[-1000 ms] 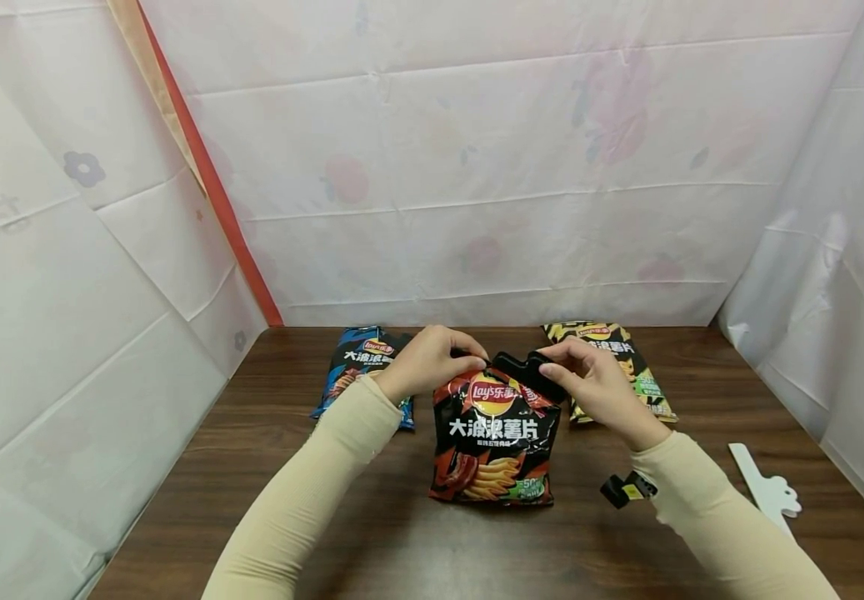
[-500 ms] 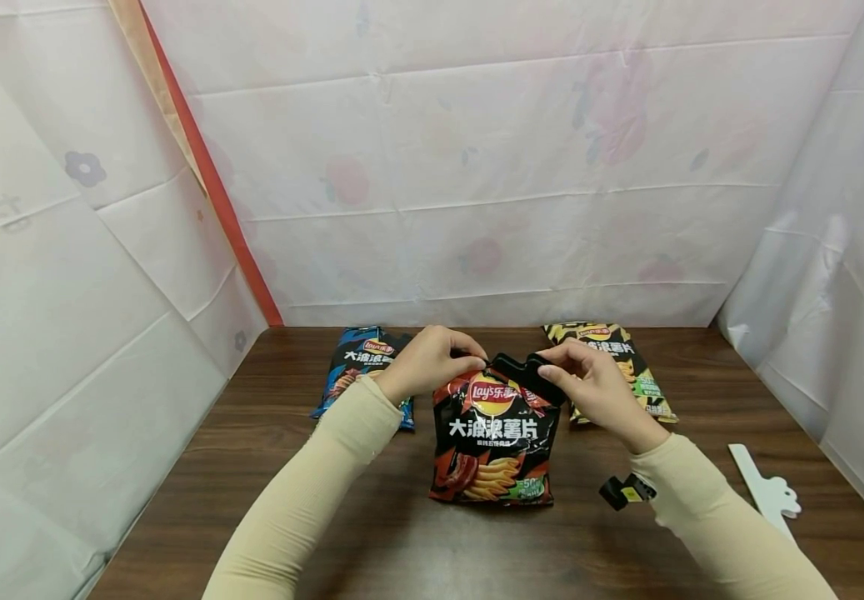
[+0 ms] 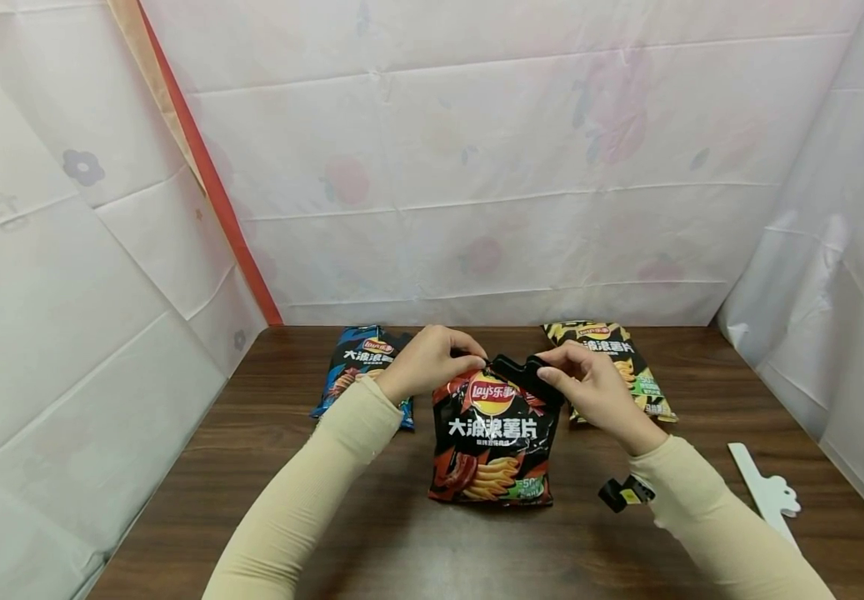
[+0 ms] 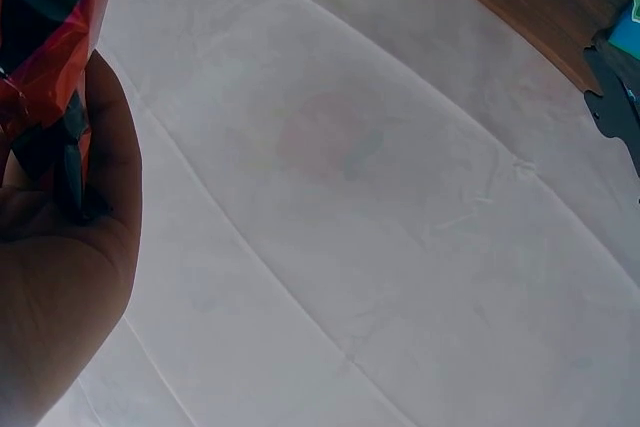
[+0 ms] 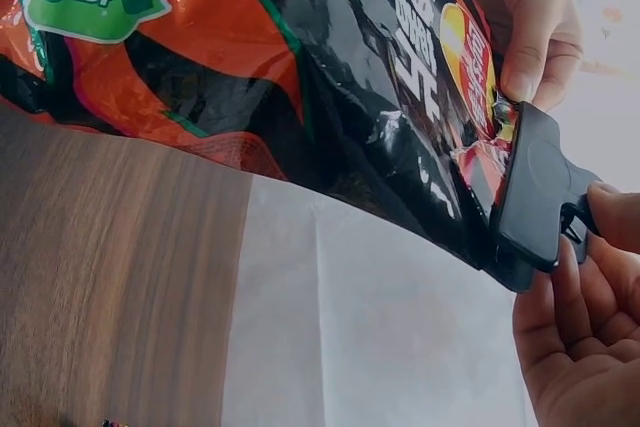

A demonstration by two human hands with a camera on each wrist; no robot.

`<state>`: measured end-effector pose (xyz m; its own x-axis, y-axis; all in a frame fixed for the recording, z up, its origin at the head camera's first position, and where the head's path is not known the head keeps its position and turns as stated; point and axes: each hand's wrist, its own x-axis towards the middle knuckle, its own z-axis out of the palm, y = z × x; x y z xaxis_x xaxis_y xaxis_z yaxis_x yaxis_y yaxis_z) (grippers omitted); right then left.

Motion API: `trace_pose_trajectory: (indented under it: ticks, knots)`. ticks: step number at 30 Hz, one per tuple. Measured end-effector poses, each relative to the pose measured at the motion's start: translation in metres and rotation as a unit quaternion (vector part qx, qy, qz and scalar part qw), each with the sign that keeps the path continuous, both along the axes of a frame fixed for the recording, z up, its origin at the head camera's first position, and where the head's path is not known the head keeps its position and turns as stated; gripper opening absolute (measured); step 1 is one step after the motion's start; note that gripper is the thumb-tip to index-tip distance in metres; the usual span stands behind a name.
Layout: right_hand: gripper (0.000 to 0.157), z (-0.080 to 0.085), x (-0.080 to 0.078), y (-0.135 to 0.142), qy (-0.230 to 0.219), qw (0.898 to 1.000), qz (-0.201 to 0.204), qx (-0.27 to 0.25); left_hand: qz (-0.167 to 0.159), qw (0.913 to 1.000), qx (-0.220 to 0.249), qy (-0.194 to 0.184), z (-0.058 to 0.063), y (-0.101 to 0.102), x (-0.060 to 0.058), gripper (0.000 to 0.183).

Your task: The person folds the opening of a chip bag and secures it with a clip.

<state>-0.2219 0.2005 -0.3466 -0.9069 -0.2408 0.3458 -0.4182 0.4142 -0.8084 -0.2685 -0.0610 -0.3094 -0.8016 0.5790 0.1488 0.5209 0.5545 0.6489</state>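
A black and red bag of chips (image 3: 493, 446) stands upright on the table in the head view. My left hand (image 3: 432, 362) pinches its top left corner between thumb and fingers; the left wrist view shows folded foil inside that hand (image 4: 75, 217). A black bag clip (image 3: 525, 372) lies across the top right of the bag, and in the right wrist view the clip (image 5: 540, 192) has the bag's edge between its long jaws. My right hand (image 3: 598, 387) holds the clip's handles between thumb and fingers.
Behind my left hand lies a blue bag of chips (image 3: 352, 371) with a dark clip (image 4: 612, 102) at its top. A yellow bag of chips (image 3: 645, 385) lies at the back right. A white clip (image 3: 765, 492) rests on the right of the wooden table (image 3: 252, 475).
The right hand and the black clip have shifted very slightly down onto the bag's top edge. The left hand keeps its place at the corner.
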Motion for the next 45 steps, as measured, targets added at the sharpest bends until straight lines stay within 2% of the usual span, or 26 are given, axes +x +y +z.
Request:
trace_pose_trajectory:
  ticks: [7,12,25,45]
  knots:
    - [0.018,-0.005,-0.002,-0.001,0.008,1.000,0.006,-0.007,0.000,1.0000,0.007,-0.004,-0.001,-0.001,0.001,0.013]
    - [0.018,-0.008,-0.002,-0.002,-0.001,0.999,0.021,-0.026,-0.003,0.9999,0.010,-0.001,-0.001,-0.001,0.001,0.013]
    - [0.019,-0.008,-0.001,-0.005,-0.022,0.998,0.029,-0.045,-0.007,1.0000,0.005,0.002,-0.001,0.000,0.001,0.014]
    - [0.025,-0.010,-0.004,-0.002,-0.059,0.997,0.030,-0.038,-0.007,0.9999,-0.001,-0.011,0.000,0.000,0.000,0.015]
